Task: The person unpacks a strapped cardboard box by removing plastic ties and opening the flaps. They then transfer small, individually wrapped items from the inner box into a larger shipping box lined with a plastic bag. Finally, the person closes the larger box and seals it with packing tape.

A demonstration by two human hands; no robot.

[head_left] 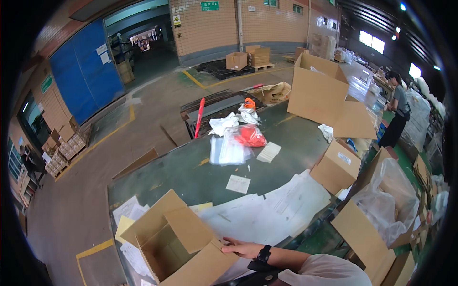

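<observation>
- At far left, a person [29, 164] beside stacked cartons [69, 143], with a blue door [86, 69] farther back.
- On the table's near left corner, loose papers [125, 208], white and yellow, partly under a box [188, 231].
- Same box, near the lower edge of view: brown, tilted to the eye, top open, flaps splayed, inside partly in shade.
- At the table's far edge, a red stick [200, 118], nearly upright; to its right, white cloths [224, 124] and an orange tool [249, 104].
- Just in front, clear bags [229, 151], one with something red inside; nearer, a white card [238, 184].
- Right hand [241, 249], dark watch [264, 253] at the wrist: fingers touching the box's right flap at its edge; pinching or merely resting, impossible to say.
- Left hand out of view, state of its fingers impossible to say.
- Right of the bags, a small stack of cards [269, 152]; nearer, large white sheets [267, 212] across the green table [291, 152].
- Farther right, a tall carton [317, 88] and, nearer, a smaller labelled carton [336, 164].
- At far right, a liner [389, 200] of clear plastic in an open carton; beyond, a standing co-worker [398, 109].
</observation>
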